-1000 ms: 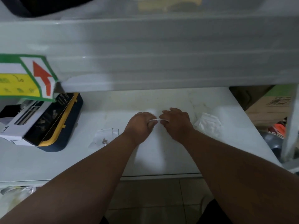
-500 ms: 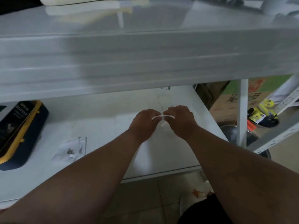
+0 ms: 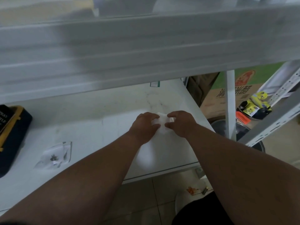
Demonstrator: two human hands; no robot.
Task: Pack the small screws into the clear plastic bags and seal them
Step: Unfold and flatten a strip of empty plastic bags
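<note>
Left hand (image 3: 146, 127) and right hand (image 3: 181, 123), both palm-down, pinch one clear plastic bag (image 3: 159, 121) between them, its long axis running hand to hand, just above the white shelf (image 3: 100, 127). Probably sealing; blur hides the strip. A second bag with screws (image 3: 54, 157) lies well left, nearer the left hand.

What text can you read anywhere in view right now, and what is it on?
"TLE", the end of a cut-off word: on the dark blue and yellow box at the left edge.
Large printed characters: on the cardboard box behind the shelf post, too blurred to read.
Yellow packet labels at right: too small to read.
Clear bags: no print visible.
</note>
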